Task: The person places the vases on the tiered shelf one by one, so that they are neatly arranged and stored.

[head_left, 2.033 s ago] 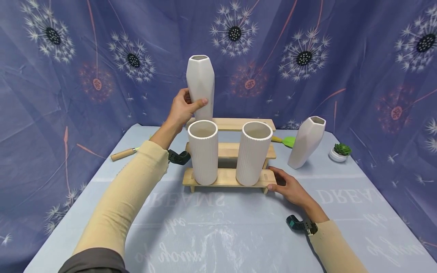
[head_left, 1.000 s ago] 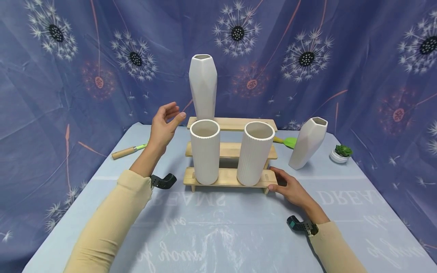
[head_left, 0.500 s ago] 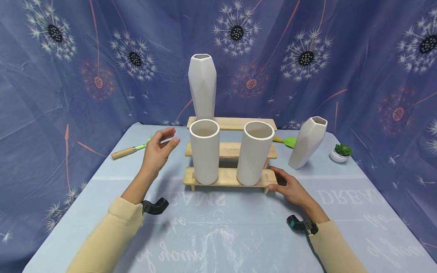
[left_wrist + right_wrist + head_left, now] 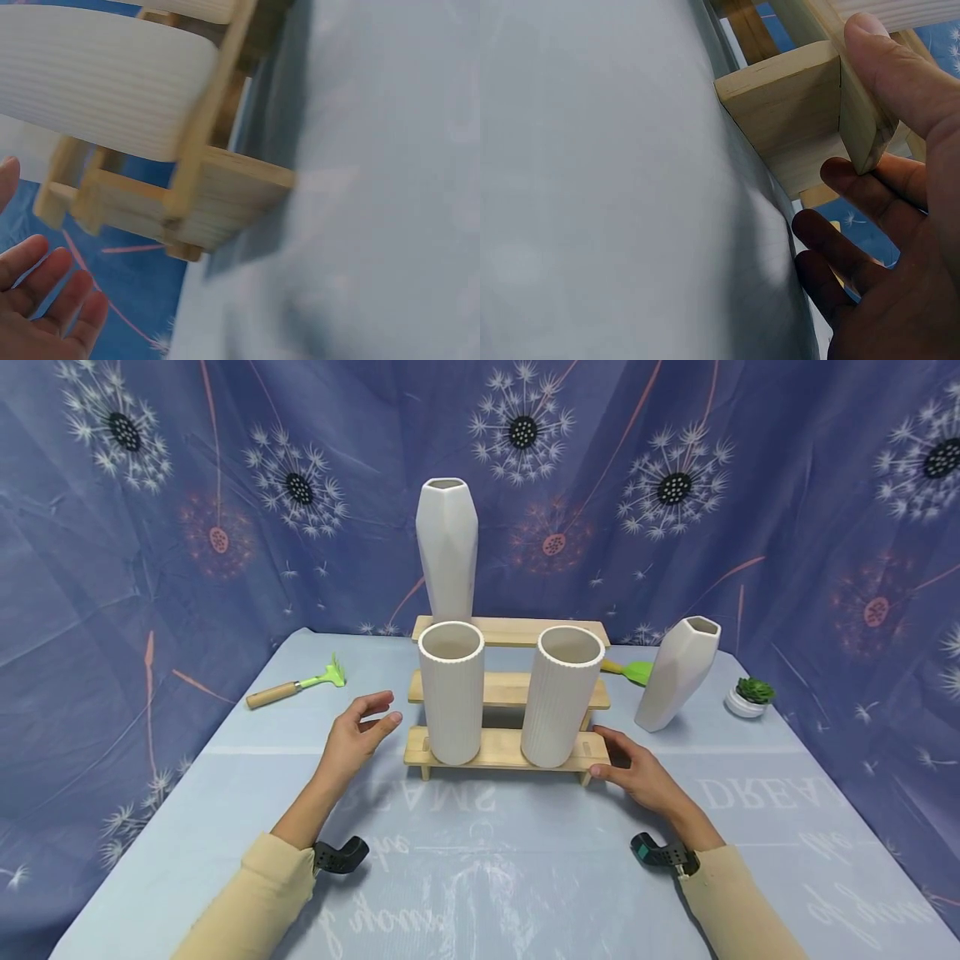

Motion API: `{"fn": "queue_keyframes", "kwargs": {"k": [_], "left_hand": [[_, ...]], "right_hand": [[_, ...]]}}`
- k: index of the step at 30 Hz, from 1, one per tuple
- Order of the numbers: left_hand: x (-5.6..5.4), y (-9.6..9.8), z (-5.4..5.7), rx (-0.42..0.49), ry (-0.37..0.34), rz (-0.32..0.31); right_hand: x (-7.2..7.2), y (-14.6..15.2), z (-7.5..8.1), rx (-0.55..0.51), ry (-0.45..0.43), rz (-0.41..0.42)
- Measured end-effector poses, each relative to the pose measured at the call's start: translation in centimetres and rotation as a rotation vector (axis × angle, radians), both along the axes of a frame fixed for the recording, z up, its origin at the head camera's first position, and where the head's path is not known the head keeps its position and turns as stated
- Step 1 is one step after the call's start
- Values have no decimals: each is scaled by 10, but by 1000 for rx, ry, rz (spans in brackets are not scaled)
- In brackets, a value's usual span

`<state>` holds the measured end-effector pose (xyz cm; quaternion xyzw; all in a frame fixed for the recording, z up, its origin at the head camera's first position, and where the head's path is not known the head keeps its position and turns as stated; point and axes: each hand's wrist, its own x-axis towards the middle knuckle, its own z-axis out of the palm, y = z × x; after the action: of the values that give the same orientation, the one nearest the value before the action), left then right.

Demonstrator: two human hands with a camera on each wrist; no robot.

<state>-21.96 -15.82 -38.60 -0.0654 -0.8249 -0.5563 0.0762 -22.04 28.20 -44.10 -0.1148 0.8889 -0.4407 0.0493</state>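
Observation:
A three-tier wooden stand bears two ribbed white cylindrical vases, the left vase and the right vase, on its lowest step. On the top step rises a tall faceted white vase, its foot partly hidden by the left cylinder. My right hand holds the right end of the lowest step, thumb above the board and fingers under it in the right wrist view. To the left of the stand, my left hand hovers with nothing in it, fingers loosely bent and apart from the wood.
A second faceted white vase leans on the table right of the stand. Behind it lies a green-bladed tool; a small potted succulent stands further right. At the left lies a small green rake with a wooden handle.
My left hand has let go of the faceted vase on the top step and moved down and left towards the table. My right hand has stayed on the stand's lowest step.

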Motion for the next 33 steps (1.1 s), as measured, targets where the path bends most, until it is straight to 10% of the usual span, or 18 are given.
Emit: {"fn": "queue_keyframes", "kwargs": {"k": [33], "left_hand": [[0, 3, -39, -130, -80, -294]], "right_hand": [[1, 0, 1, 8, 2, 2]]}}
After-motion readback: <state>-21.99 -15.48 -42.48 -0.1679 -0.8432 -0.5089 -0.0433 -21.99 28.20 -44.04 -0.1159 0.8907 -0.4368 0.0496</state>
